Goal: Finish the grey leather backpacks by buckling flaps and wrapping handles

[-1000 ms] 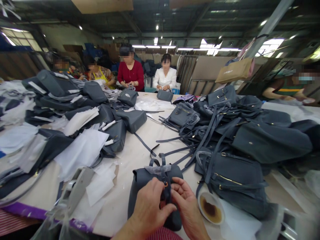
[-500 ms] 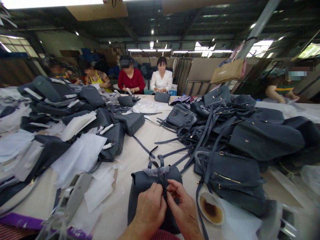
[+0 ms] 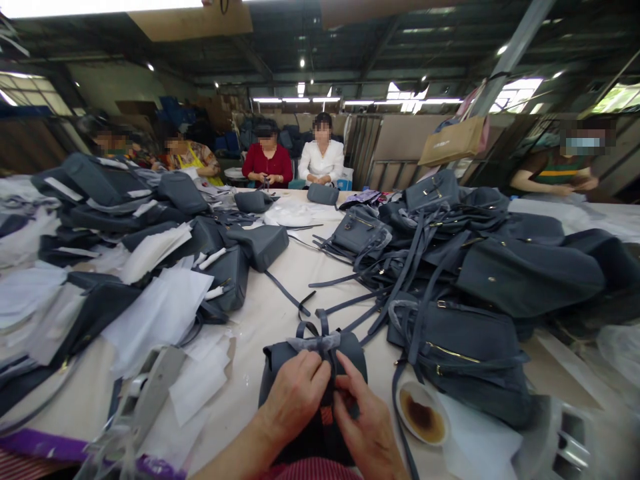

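A dark blue-grey backpack (image 3: 353, 348) stands on the table right in front of me, its top handle loops up and clear plastic wrapped near the handle base. My left hand (image 3: 299, 385) is closed, thumb and fingers pinching the narrow dark strap (image 3: 327, 355) at the middle of the flap. On the other side, my right hand (image 3: 367, 420) has its fingers bent in and closed at the same strap, lower down. A small reddish patch (image 3: 327, 416) shows between the hands. My fingers hide the strap's fastening.
Bags with white paper (image 3: 159, 300) are heaped to the left; finished-looking backpacks (image 3: 465, 357) and long straps pile up to the right. A dish of brown liquid (image 3: 424, 413) sits close by my right hand. Grey machine parts (image 3: 157, 383) flank me. Several co-workers (image 3: 321, 160) sit beyond the table.
My left hand has shifted slightly up, and my right hand's fingers have moved along the strap. The reddish patch has come into sight. The camera has turned a little.
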A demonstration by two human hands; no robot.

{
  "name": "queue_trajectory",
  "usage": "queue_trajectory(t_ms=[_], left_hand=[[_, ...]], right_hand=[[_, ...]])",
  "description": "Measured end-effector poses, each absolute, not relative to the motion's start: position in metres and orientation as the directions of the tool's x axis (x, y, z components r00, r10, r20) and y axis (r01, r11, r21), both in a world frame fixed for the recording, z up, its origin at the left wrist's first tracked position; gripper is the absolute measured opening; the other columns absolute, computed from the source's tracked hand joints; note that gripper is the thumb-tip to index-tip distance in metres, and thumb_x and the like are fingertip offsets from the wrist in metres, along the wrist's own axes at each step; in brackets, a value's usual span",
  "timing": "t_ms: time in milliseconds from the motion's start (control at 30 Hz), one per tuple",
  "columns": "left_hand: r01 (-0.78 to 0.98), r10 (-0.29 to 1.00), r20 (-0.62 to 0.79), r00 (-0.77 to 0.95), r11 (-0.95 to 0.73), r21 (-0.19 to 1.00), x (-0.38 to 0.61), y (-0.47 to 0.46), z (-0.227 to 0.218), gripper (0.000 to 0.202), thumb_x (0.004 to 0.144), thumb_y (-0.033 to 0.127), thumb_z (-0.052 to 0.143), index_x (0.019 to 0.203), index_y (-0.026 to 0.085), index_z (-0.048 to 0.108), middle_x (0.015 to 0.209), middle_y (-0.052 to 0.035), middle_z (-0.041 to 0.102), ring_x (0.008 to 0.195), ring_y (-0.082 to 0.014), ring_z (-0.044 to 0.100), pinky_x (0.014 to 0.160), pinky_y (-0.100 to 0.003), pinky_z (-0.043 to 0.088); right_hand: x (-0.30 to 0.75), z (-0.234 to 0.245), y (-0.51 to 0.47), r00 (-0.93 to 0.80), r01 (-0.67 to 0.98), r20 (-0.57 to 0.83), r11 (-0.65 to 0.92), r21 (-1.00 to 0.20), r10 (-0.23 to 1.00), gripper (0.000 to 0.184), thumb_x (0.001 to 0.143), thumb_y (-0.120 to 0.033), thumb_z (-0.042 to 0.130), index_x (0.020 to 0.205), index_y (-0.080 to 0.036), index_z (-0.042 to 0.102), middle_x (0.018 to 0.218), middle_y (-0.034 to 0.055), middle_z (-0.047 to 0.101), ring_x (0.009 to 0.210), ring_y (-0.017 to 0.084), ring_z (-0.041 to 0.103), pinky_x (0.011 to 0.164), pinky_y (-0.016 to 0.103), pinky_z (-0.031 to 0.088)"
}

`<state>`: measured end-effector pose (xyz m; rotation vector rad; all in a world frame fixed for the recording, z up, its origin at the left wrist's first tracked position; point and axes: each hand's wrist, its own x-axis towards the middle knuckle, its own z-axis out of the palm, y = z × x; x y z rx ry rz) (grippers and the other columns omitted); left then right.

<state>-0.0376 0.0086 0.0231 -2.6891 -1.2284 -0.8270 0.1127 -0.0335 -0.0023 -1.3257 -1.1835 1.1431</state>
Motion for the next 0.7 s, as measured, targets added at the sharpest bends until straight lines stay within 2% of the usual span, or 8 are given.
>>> queue_trajectory(t_ms=[67, 133, 233, 367, 433, 533, 633, 700], left_hand=[[0.753, 0.735, 0.529, 0.424, -0.611, 0.245, -0.042, 0.02, 0.03, 0.027, 0.093, 0.012, 0.034, 0.084, 0.017, 0.059, 0.077, -0.0059, 0.057, 0.073, -0.0193, 0.055, 0.066, -0.03, 0.048], [0.759, 0.809, 0.492, 0.32, -0.53, 0.379, -0.048, 0.028, 0.038, 0.028, 0.092, 0.011, 0.033, 0.084, 0.018, 0.059, 0.079, -0.0052, 0.058, 0.075, -0.0178, 0.056, 0.069, -0.029, 0.048], [0.689, 0.877, 0.367, 0.31, -0.474, 0.549, -0.054, 0.025, 0.047, 0.019, 0.091, 0.017, 0.04, 0.084, 0.02, 0.058, 0.079, -0.0028, 0.06, 0.073, -0.0156, 0.058, 0.068, -0.026, 0.047], [0.54, 0.966, 0.093, 0.243, -0.214, 0.814, -0.051, 0.002, 0.039, 0.005, 0.086, 0.024, 0.054, 0.087, 0.02, 0.056, 0.072, 0.0004, 0.062, 0.062, -0.0142, 0.059, 0.061, -0.024, 0.046], [0.468, 0.97, 0.004, 0.244, -0.121, 0.876, -0.047, -0.004, 0.028, 0.016, 0.083, 0.024, 0.058, 0.098, 0.02, 0.056, 0.079, -0.0005, 0.066, 0.065, -0.0147, 0.062, 0.062, -0.023, 0.047], [0.497, 0.986, 0.052, 0.158, -0.125, 0.859, -0.04, 0.003, 0.012, 0.014, 0.084, 0.024, 0.055, 0.097, 0.02, 0.059, 0.084, -0.0025, 0.067, 0.073, -0.0172, 0.063, 0.069, -0.026, 0.046], [0.519, 0.994, 0.082, 0.07, -0.106, 0.848, -0.037, 0.02, 0.004, 0.016, 0.088, 0.029, 0.048, 0.08, 0.02, 0.058, 0.07, -0.0002, 0.062, 0.067, -0.017, 0.06, 0.066, -0.026, 0.044], [0.447, 0.996, 0.028, 0.084, -0.063, 0.892, -0.038, 0.026, 0.004, 0.018, 0.087, 0.032, 0.051, 0.076, 0.019, 0.057, 0.065, 0.0016, 0.059, 0.063, -0.0157, 0.058, 0.063, -0.025, 0.043]], right_hand=[[0.109, -0.003, -0.039, -0.021, -0.141, -0.205, -0.206, -0.968, 0.979, 0.069, 0.068, -0.019, 0.069, 0.133, -0.024, 0.05, 0.07, -0.0021, 0.067, 0.06, 0.017, 0.06, 0.059, 0.028, 0.047], [0.109, -0.007, -0.043, -0.127, -0.307, -0.322, -0.346, -0.887, 0.938, 0.074, 0.062, -0.017, 0.072, 0.132, -0.021, 0.048, 0.061, -0.0057, 0.062, 0.052, 0.013, 0.054, 0.053, 0.025, 0.042], [0.115, -0.014, -0.044, -0.093, -0.401, -0.336, -0.344, -0.849, 0.937, 0.069, 0.061, -0.018, 0.074, 0.126, -0.019, 0.049, 0.06, -0.006, 0.062, 0.054, 0.012, 0.054, 0.056, 0.025, 0.04], [0.119, -0.023, -0.043, -0.037, -0.342, -0.32, -0.312, -0.886, 0.947, 0.055, 0.065, -0.02, 0.072, 0.117, -0.018, 0.055, 0.059, -0.006, 0.061, 0.058, 0.014, 0.055, 0.061, 0.026, 0.039], [0.116, -0.029, -0.047, -0.064, -0.312, -0.335, -0.338, -0.888, 0.94, 0.053, 0.063, -0.019, 0.07, 0.114, -0.019, 0.056, 0.057, -0.0079, 0.057, 0.054, 0.012, 0.051, 0.057, 0.024, 0.035], [0.11, -0.037, -0.056, -0.126, -0.24, -0.36, -0.381, -0.893, 0.924, 0.052, 0.06, -0.015, 0.066, 0.111, -0.019, 0.059, 0.053, -0.0102, 0.052, 0.05, 0.009, 0.044, 0.053, 0.023, 0.03], [0.108, -0.038, -0.06, -0.152, -0.116, -0.41, -0.429, -0.896, 0.899, 0.05, 0.056, -0.011, 0.061, 0.106, -0.016, 0.061, 0.052, -0.0104, 0.052, 0.048, 0.009, 0.042, 0.052, 0.023, 0.028], [0.109, -0.033, -0.059, -0.134, -0.096, -0.418, -0.432, -0.897, 0.898, 0.05, 0.056, -0.01, 0.059, 0.105, -0.016, 0.061, 0.052, -0.0108, 0.051, 0.048, 0.008, 0.041, 0.052, 0.023, 0.028]])
